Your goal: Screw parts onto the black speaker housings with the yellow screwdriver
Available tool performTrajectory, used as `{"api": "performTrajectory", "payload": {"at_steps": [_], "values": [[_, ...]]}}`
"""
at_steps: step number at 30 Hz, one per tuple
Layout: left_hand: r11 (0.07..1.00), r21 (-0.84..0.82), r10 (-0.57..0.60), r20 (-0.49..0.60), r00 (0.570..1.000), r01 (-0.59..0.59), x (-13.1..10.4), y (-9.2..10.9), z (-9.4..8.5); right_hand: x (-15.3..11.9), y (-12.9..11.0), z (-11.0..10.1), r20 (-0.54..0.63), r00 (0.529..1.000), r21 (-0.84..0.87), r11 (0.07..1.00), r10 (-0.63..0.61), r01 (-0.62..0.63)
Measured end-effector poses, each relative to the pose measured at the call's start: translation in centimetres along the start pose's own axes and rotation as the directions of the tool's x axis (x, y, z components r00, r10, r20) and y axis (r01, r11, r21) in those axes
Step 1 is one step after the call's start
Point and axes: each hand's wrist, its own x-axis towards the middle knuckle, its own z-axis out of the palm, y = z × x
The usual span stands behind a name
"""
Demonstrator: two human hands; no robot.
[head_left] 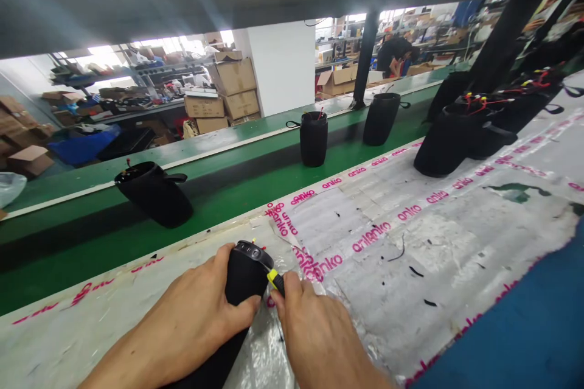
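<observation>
My left hand [201,310] is wrapped round a black fabric-covered speaker body [244,276], which lies tilted on the covered bench. Its upper end carries a glossy panel with small ports and a round button. In my right hand [314,328] is a yellow-and-black utility knife [275,281], its thin tip at the edge of that panel. Whether the tip touches or has gone under the edge I cannot tell. The lower part of the speaker body is partly hidden by my left forearm.
Beyond the bench cover [347,237] runs a green conveyor belt [237,185]. Similar black bodies stand on it, one leaning [155,197], one upright [314,142]. Several more [444,145] with red wires crowd the right. Black scraps [415,271] lie on the cover. A person [396,55] works far behind.
</observation>
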Motion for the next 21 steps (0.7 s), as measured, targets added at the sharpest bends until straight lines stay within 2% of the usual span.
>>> {"api": "performTrajectory", "payload": {"at_steps": [4, 9, 12, 16, 18, 21], "values": [[0.999, 0.025, -0.044, 0.016, 0.999, 0.044, -0.3, 0.5, 0.3, -0.3, 0.5, -0.2, -0.021, 0.999, -0.030, 0.999, -0.039, 0.039], [0.994, 0.097, -0.048, 0.032, 0.998, 0.045, -0.4, 1.2, 0.6, -0.4, 1.9, -1.3, -0.043, 0.983, -0.091, 0.981, -0.176, 0.172], [0.989, 0.135, -0.071, 0.041, 0.997, 0.065, -0.3, 1.4, 0.7, 0.0, 2.5, -3.3, 0.059, 0.966, -0.053, 0.965, -0.254, 0.257], [0.984, 0.155, -0.096, 0.062, 0.993, 0.086, -0.3, 1.8, 0.6, 0.6, 2.8, -5.7, 0.229, 0.915, -0.012, 0.938, -0.333, 0.345], [0.983, 0.163, -0.097, 0.070, 0.993, 0.085, -0.3, 1.8, 0.5, 0.6, 2.8, -5.8, 0.243, 0.911, 0.002, 0.939, -0.334, 0.344], [0.992, 0.115, -0.050, 0.050, 0.997, 0.044, -0.2, 1.6, 0.3, 0.4, 2.8, -4.3, 0.171, 0.944, 0.011, 0.958, -0.283, 0.285]]}}
